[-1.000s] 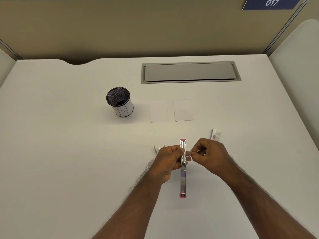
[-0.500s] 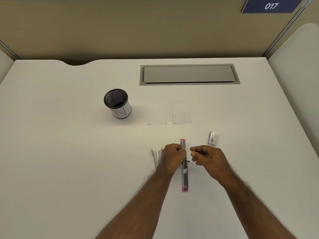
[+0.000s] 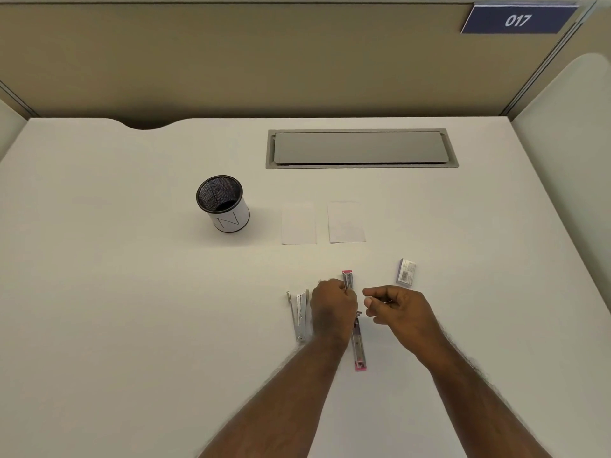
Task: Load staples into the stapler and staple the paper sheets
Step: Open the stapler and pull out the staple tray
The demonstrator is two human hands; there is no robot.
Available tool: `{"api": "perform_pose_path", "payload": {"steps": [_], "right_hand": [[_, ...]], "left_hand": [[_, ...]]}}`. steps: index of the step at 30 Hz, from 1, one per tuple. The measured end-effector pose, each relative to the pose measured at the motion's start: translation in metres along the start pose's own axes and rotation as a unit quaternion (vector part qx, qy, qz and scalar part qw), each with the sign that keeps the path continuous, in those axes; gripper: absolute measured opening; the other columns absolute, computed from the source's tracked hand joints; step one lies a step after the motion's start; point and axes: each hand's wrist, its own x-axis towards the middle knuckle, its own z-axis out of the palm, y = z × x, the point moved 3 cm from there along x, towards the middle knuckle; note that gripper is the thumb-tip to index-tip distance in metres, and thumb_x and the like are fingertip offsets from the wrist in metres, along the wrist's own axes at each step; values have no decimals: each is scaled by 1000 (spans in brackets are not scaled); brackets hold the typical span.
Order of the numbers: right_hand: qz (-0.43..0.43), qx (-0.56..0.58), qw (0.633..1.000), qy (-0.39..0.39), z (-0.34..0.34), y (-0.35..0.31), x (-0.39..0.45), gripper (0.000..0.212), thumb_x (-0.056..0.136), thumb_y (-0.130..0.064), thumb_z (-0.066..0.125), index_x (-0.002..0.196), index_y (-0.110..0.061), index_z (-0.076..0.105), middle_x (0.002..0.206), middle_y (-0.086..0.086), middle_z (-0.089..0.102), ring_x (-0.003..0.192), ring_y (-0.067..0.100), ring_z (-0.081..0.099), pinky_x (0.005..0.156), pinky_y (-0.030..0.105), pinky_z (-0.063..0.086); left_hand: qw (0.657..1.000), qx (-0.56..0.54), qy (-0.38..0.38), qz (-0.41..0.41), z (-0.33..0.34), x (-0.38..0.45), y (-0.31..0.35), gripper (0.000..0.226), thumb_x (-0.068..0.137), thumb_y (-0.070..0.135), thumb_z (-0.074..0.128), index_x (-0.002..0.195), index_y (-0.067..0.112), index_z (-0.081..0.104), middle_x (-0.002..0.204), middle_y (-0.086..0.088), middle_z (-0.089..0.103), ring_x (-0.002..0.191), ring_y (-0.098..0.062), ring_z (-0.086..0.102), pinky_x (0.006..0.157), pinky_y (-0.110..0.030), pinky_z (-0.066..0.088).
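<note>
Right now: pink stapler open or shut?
Open. The pink stapler lies unfolded flat in one long line on the desk, metal channel facing up, left hand gripping its middle. Whether staples are loaded: cannot tell.

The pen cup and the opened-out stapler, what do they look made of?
The pen cup looks like black wire mesh inside, a fine grid showing through, with a smooth white wrap, perhaps paper, outside. The stapler seems shiny bare metal along its opened-out length, glinting silver, with pink tips, probably plastic. The left hand covers its middle, so that part I cannot judge.
</note>
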Motion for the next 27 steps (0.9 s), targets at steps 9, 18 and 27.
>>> {"api": "perform_pose_path", "payload": {"steps": [9, 18, 27], "right_hand": [[5, -13, 1000, 10, -3, -1, -1, 19, 89, -21, 68, 107, -17, 72, 85, -1, 74, 78, 14, 72, 72, 27, 61], [3, 47, 999, 20, -4, -10, -2, 15, 87, -13, 70, 102, -16, 74, 79, 0, 75, 71, 13, 72, 67, 25, 60], [-31, 96, 995, -4, 24, -46, 9, 12, 87, -9, 70, 95, -17, 73, 80, 6, 73, 66, 9, 69, 66, 26, 60]], "left_hand": [[998, 54, 7, 7, 6, 6, 0, 20, 88, 18, 59, 83, 1, 69, 83, -14, 69, 82, -27, 65, 64, -29, 45], [992, -7, 74, 105, -25, 3, -7, 19, 89, 22, 52, 91, 18, 71, 95, 1, 67, 89, -16, 60, 78, -30, 50], [951, 188, 163, 183, -98, 12, -71, 45, 86, 27, 57, 130, 21, 59, 139, 2, 54, 131, -20, 46, 113, -46, 28]]}}
